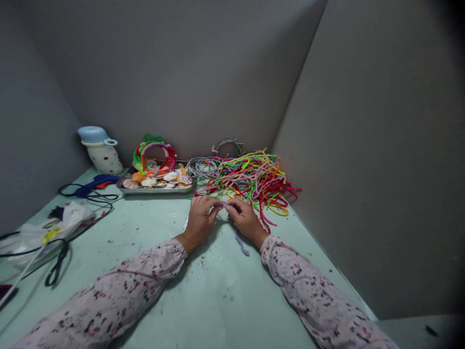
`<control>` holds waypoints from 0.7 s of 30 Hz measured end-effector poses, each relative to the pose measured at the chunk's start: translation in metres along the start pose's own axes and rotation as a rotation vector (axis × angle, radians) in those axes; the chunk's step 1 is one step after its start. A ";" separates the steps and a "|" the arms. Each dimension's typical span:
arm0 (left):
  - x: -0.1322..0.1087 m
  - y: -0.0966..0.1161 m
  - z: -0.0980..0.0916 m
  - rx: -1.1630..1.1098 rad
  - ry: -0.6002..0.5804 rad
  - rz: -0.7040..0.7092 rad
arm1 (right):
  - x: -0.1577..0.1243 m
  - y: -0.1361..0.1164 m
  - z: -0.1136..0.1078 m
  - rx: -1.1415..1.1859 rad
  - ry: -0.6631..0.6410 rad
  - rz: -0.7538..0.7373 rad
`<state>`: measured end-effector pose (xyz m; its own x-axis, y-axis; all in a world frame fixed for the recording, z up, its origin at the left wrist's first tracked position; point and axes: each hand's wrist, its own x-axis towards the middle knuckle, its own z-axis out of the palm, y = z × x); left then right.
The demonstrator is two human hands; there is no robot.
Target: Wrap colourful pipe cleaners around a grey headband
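Note:
My left hand [201, 215] and my right hand [244, 218] meet at the middle of the pale green table [218, 291], fingers pinched together on a lilac pipe cleaner [240, 245]. Its loose end trails toward me under my right wrist. Just beyond my hands lies a heap of bright pipe cleaners [254, 179] in green, pink, yellow, red and orange.
A metal tray [156, 189] of shells and wrapped hoops [154, 155] stands at the back. Bare grey headbands [201, 166] lie beside it. A blue glue gun [96, 184] with black cable, a white pot [101, 152], a plastic bag [47, 228] and scissors [56, 269] sit left. Grey walls enclose the table.

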<state>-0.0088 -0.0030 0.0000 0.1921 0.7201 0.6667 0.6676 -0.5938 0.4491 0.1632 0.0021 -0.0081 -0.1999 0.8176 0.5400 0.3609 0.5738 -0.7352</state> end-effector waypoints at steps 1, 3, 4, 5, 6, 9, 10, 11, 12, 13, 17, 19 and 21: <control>0.000 0.000 0.000 0.002 -0.001 -0.002 | 0.000 0.000 0.000 0.001 0.001 0.004; 0.000 0.000 0.000 0.007 -0.003 -0.006 | -0.001 0.001 0.001 0.005 0.008 0.014; 0.000 0.000 0.000 0.010 -0.005 -0.007 | -0.001 0.001 0.001 0.008 0.012 0.016; 0.000 0.000 0.000 0.012 -0.007 -0.007 | -0.001 0.001 0.001 0.012 0.013 0.015; 0.000 0.000 0.000 0.012 -0.007 -0.006 | -0.001 0.001 0.001 0.015 0.013 0.011; 0.000 0.001 0.000 0.010 -0.009 -0.006 | -0.001 0.000 0.001 0.020 0.007 0.000; 0.000 0.002 0.000 0.011 -0.011 -0.007 | 0.000 -0.001 0.001 0.020 0.006 -0.001; 0.000 0.003 -0.001 0.016 -0.012 -0.008 | 0.000 -0.001 0.001 0.018 0.006 0.000; 0.000 0.004 -0.002 0.023 -0.008 -0.010 | 0.000 0.000 0.001 0.015 0.009 0.000; 0.000 0.006 -0.003 0.034 0.004 -0.011 | 0.000 0.000 0.001 0.011 0.014 0.000; 0.000 0.012 -0.007 0.053 0.115 -0.036 | 0.001 0.006 0.001 -0.003 0.057 0.014; 0.000 0.013 -0.007 0.012 0.105 -0.040 | 0.002 0.009 0.001 0.003 0.092 0.032; -0.001 0.014 -0.006 -0.057 0.018 -0.030 | 0.002 0.011 0.001 0.007 0.117 0.044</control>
<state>-0.0040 -0.0143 0.0092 0.1594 0.7314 0.6630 0.6305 -0.5922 0.5018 0.1660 0.0103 -0.0157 -0.0761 0.8312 0.5508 0.3602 0.5380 -0.7621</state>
